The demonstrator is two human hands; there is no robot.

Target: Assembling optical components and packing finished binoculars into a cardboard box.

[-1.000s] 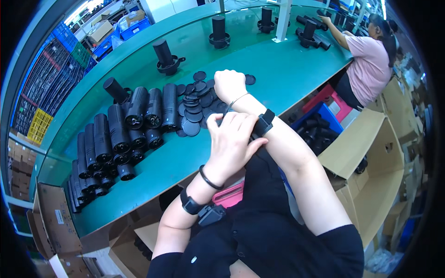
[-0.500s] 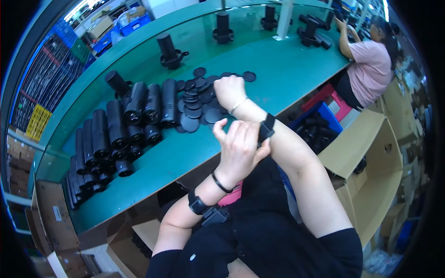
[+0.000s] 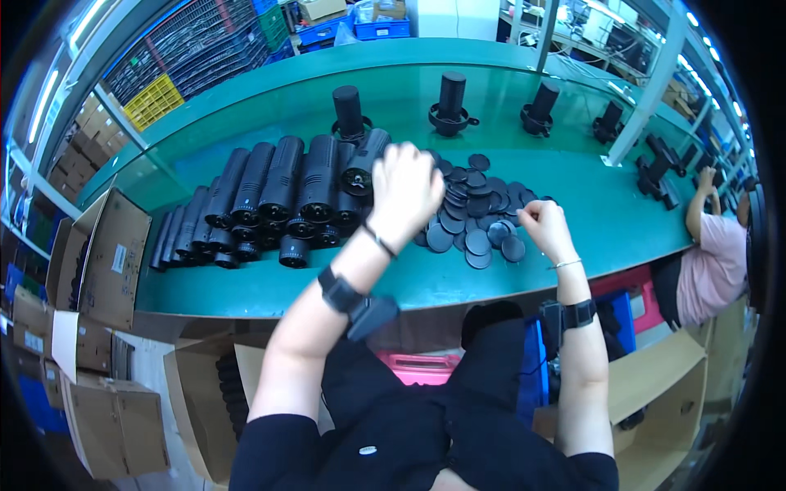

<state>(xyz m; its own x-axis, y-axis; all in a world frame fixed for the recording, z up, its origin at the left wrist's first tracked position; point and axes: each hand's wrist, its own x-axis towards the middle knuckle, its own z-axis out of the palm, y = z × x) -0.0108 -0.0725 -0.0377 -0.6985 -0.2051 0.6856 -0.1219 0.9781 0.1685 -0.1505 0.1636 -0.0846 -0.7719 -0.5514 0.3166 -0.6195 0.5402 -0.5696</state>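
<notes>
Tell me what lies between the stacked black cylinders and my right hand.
The head view shows a heap of flat black discs on the green table there, and your left hand nearer the cylinders.

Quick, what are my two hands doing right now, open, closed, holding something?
Left hand: beside a black cylinder; its grip cannot be told.
Right hand: fingers curled, near the black discs; whether it holds anything cannot be told.

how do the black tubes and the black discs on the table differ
Shape: the tubes are long cylinders, while the discs are thin and round.
Arrangement: the tubes lie stacked side by side in layers; the discs overlap in a loose heap.
Place: the tubes are farther left, the discs farther right.
Both are black and rest on the green table.
</notes>
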